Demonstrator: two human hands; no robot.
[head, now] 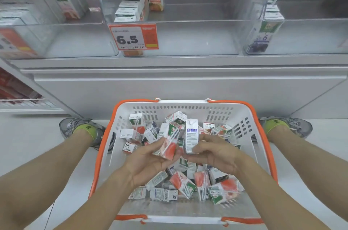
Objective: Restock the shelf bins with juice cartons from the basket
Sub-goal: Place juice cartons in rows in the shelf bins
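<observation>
Two hands working over the basket [250, 109], head view: left hand [150, 162] gripping a tilted red-and-white juice carton [168, 141], thumb and curled fingers closing around its lower end; right hand [212, 151] grasping an upright white carton [191, 135] by its base, printed side panel facing the camera, the two cartons almost touching above the heap. Lying jumbled beneath both hands, many loose cartons [183, 182] filling the white basket with orange rim and handles, resting on the pale floor between two grey shoes [79, 128]. Standing above, behind a grey shelf edge, three clear shelf bins: middle bin [188, 22] holding one row of cartons [130, 4] along its left wall and carrying an orange price tag [133, 36] reading 6.5 on its front; left bin [56, 28] showing blurred cartons at the back; right bin [310, 22] showing a purple-labelled carton [263, 36] at its left front corner. Appearing at far left, blurred red packaging [11, 86] on a lower shelf.
</observation>
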